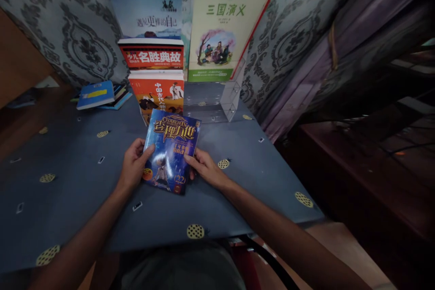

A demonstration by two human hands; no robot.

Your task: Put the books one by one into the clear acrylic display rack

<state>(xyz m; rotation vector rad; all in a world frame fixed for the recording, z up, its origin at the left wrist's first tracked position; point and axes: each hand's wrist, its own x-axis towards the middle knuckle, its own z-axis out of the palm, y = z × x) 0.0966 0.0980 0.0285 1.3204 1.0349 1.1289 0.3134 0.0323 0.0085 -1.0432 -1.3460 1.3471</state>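
Observation:
A blue book (170, 156) with gold title lettering and the number 22 on its cover is held up above the table, slightly tilted. My left hand (134, 163) grips its left edge, thumb on the cover and fingers behind. On the right edge, my right hand (205, 167) holds it the same way. Just behind stands a clear acrylic book rack (233, 97). Its left column carries an orange book (156, 93), a red book (152, 56) and a pale blue book (146, 13). A light green book (220, 22) with a red edge stands at its upper right.
Several books (97, 94) lie in a small pile at the back left. The table (84, 181) has a blue cloth with yellow pineapple prints. Patterned wallpaper (88, 50) and a purple curtain (302, 72) rise behind. A dark red surface (356, 158) is at the right.

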